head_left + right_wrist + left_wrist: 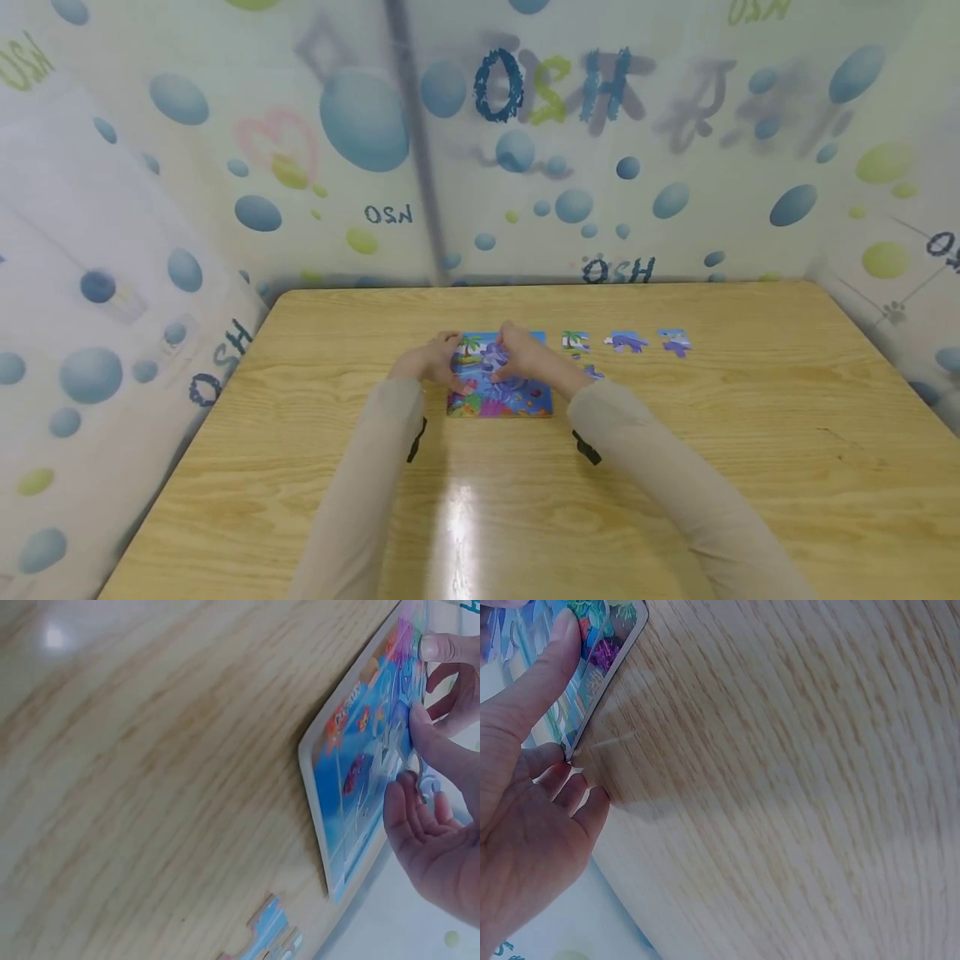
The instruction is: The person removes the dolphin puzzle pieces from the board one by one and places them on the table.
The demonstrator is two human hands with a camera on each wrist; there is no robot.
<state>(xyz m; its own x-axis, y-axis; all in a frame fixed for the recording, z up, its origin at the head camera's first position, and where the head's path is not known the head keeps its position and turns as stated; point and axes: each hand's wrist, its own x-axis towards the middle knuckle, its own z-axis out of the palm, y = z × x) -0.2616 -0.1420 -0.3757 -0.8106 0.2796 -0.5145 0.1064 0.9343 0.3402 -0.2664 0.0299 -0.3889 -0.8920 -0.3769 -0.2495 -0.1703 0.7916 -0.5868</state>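
Note:
A jigsaw puzzle board [480, 407] with a colourful undersea picture lies flat on the table. My left hand [431, 362] is at its left side, the thumb [559, 656] on the picture and the curled fingers at the board's edge. Over the middle of the board, my right hand [528, 358] pinches a puzzle piece [415, 763] between thumb and fingers. That piece is mostly hidden by the hand, and I cannot tell whether it is wholly free of the board.
Right of the board lie several loose pieces: a palm-tree piece [575, 340], a purple one [626, 341], another [676, 342] farther right, and a blue one [592, 372] beside my right wrist. The wooden table [315, 358] ends at a patterned wall [525, 200].

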